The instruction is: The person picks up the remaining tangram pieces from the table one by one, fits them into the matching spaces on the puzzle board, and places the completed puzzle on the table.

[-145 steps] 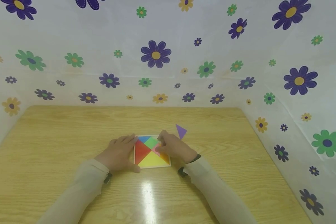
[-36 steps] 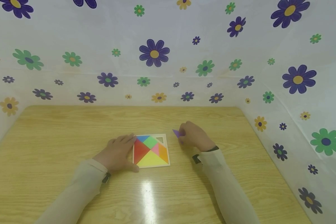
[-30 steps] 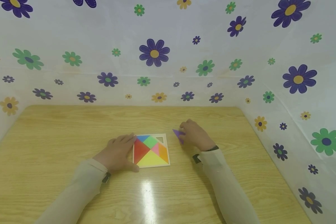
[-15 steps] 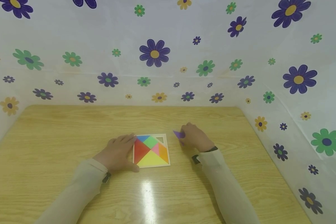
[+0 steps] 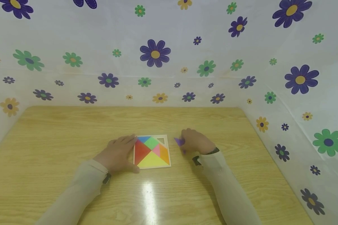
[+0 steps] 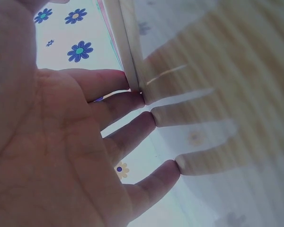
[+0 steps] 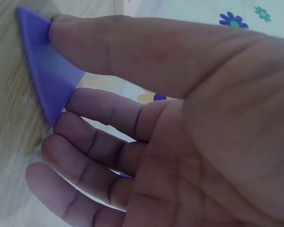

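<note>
My left hand [image 5: 118, 155] lies along the left edge of a square tangram tray [image 5: 155, 167], fingers spread, thumb at the near corner. In the left wrist view, fingertips [image 6: 166, 165] touch the shiny tabletop beside the tray's rim. Red [image 5: 141, 152], yellow [image 5: 153, 161], blue [image 5: 143, 139], green [image 5: 151, 143], pink [image 5: 156, 150] and orange [image 5: 164, 154] pieces fill most of the tray; its far right corner shows a bare triangular recess. Right of the tray, my right hand [image 5: 196, 142] pinches a purple triangle [image 7: 52, 66] between thumb and fingers, partly hidden in the head view.
The wood-grain table [image 5: 81, 125] stretches around the tray, with a bright light reflection [image 5: 150, 200] near its front. A white flower-patterned sheet [image 5: 174, 31] stands along the back and sides.
The right hand has left the tray's far right corner for the purple triangle, uncovering the recess. Lately hand and triangle have shifted slightly nearer the person. The left hand stays at the tray's edge.
</note>
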Demonstrator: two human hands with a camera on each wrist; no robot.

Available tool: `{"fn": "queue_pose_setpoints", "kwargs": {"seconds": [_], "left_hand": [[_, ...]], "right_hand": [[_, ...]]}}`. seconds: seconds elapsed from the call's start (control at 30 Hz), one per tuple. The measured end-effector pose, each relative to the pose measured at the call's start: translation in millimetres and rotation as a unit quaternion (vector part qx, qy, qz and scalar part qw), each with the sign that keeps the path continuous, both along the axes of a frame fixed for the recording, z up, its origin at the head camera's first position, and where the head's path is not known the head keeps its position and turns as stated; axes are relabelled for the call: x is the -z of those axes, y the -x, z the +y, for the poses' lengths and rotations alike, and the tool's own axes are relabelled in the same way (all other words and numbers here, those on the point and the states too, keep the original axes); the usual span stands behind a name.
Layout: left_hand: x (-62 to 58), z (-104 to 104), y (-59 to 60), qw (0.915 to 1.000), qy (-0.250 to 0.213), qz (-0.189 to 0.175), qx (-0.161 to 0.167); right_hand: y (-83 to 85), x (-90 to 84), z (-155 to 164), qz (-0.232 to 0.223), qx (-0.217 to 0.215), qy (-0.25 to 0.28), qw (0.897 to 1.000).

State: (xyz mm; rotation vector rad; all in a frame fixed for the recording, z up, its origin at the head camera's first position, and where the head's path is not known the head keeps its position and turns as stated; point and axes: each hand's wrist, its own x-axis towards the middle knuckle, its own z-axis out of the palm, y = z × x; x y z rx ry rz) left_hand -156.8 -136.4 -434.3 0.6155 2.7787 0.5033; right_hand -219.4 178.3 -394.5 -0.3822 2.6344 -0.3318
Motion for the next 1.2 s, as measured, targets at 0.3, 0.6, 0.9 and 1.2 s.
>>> {"fn": "queue_pose_setpoints", "kwargs": {"seconds": [0.3, 0.6, 0.9, 1.2], "left_hand": [[-1.8, -0.4, -1.4, 1.0, -0.004, -0.004, -0.002], [-0.2, -0.3, -0.7, 1.0, -0.002, 0.008, 0.001], [-2.1, -0.2, -1.3, 1.0, 0.0, 0.005, 0.004], [-3.4, 0.2, -2.3, 1.0, 0.0, 0.005, 0.003]], "right_hand": [[-1.3, -0.3, 0.4, -0.016, 0.001, 0.008, 1.0], [2.1, 3.0, -1.0, 0.005, 0.021, 0.013, 1.0], [1.5, 3.3, -3.5, 0.006, 0.037, -0.014, 0.999], [-1.2, 0.4, -6.3, -0.006, 0.049, -0.004, 0.999]]}}
